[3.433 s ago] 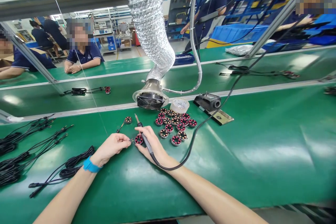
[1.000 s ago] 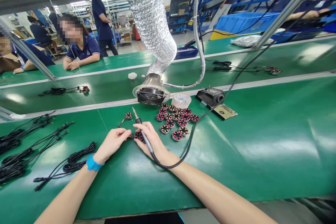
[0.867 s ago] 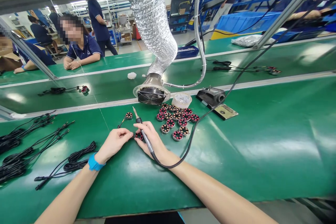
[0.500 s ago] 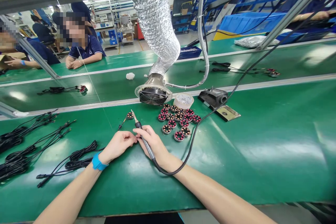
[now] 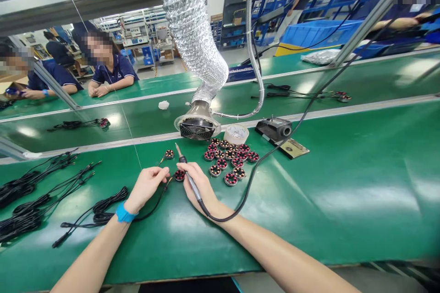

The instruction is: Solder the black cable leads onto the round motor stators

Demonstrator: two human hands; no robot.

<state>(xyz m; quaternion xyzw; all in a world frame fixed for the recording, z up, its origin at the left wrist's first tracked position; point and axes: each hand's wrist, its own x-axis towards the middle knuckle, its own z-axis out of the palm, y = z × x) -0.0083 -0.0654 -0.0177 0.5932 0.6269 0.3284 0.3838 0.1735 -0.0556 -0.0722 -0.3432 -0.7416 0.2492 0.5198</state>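
Observation:
My right hand (image 5: 202,187) is closed round a soldering iron (image 5: 194,187), its tip pointing up and away from me. My left hand (image 5: 146,188), with a blue band at the wrist, has thumb and fingers pinched together; what they hold is too small to make out. A thin line from above runs down to behind this hand. Between the hands lies a red-wound motor stator (image 5: 179,175), joined to a black cable (image 5: 156,203) that passes under my left wrist. Just beyond is another stator (image 5: 169,154) with leads.
Several stators (image 5: 222,164) lie to the right, near a tape roll (image 5: 236,134) and an iron holder (image 5: 275,129). A fume fan (image 5: 197,129) hangs from a foil duct (image 5: 195,32). Black cable bundles (image 5: 25,215) lie left. Co-workers sit across the bench.
My hands have drawn slightly apart, and the red-wound stator between them now shows. My left hand has shifted left. The soldering iron stays in my right hand. The view has tilted a little.

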